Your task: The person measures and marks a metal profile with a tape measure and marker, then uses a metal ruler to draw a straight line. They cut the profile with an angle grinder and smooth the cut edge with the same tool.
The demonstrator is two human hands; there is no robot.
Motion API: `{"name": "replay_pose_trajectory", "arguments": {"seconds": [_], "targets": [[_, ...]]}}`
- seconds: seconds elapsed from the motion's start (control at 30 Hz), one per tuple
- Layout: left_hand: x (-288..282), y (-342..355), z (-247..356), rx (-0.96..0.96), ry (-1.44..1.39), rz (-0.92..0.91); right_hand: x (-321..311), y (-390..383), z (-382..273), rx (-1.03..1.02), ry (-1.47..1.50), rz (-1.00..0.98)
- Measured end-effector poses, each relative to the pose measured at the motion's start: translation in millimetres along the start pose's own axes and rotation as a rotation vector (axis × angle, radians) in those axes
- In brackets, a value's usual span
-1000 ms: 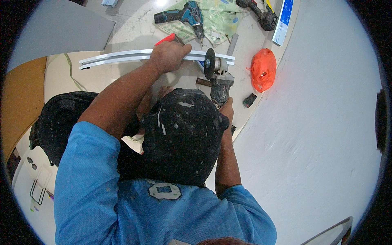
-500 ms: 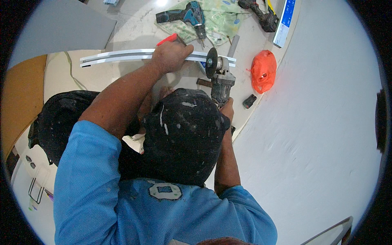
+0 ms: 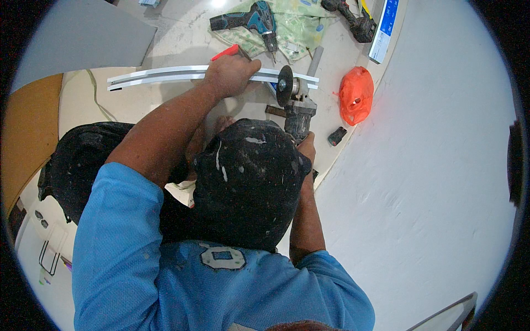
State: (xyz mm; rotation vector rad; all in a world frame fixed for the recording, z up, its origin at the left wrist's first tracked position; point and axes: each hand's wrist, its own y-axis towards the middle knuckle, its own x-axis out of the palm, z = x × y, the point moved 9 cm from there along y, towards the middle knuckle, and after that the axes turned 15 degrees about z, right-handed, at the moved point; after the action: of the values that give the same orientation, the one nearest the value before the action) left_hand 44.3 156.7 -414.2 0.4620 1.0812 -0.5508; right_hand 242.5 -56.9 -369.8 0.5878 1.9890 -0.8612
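My left hand (image 3: 233,73) is closed over a long white metal channel (image 3: 160,76), pressing it down near its middle. A small red object (image 3: 225,53) with a dark end sticks out by that hand's knuckles; its kind I cannot make out. In my right hand (image 3: 307,147) is an angle grinder (image 3: 300,118), gripped by its body, partly behind my knee. Its dark cutting disc (image 3: 285,86) stands upright across the channel near the right end. Whether disc and metal touch, I cannot tell. A short brown strip (image 3: 275,111) lies left of the grinder.
My black-clad knee (image 3: 248,176) rises between my arms. Beyond the channel, a teal drill (image 3: 256,23) rests on a green patterned cloth (image 3: 303,27). An orange plastic bag (image 3: 355,96) and a black battery pack (image 3: 337,136) lie by the white wall (image 3: 430,154). Another power tool (image 3: 353,21) sits far right.
Hardly anything differs. The grinder and its disc have shifted very slightly, while both hands keep their grip and the channel stays in place.
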Motion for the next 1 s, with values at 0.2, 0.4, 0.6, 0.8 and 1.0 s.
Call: {"name": "replay_pose_trajectory", "arguments": {"seconds": [0.2,0.4,0.6,0.8,1.0], "targets": [[2.4,0.1,-0.5,-0.007,0.019,-0.022,-0.7,1.2,-4.2,-0.001,0.007,-0.001],[-1.2,-1.3,0.6,0.014,0.001,0.015,0.1,5.1,-5.0,-0.048,-0.021,0.017],[-1.0,-0.2,1.8,0.006,0.021,-0.010,-0.8,5.2,-7.3,-0.040,0.018,0.005],[-3.0,-0.2,3.0,-0.014,0.040,-0.063,0.8,7.5,-7.8,-0.059,-0.019,0.044],[0.6,-0.7,1.0,-0.003,0.028,-0.023,0.1,10.1,-10.9,-0.036,-0.040,0.024]]}}
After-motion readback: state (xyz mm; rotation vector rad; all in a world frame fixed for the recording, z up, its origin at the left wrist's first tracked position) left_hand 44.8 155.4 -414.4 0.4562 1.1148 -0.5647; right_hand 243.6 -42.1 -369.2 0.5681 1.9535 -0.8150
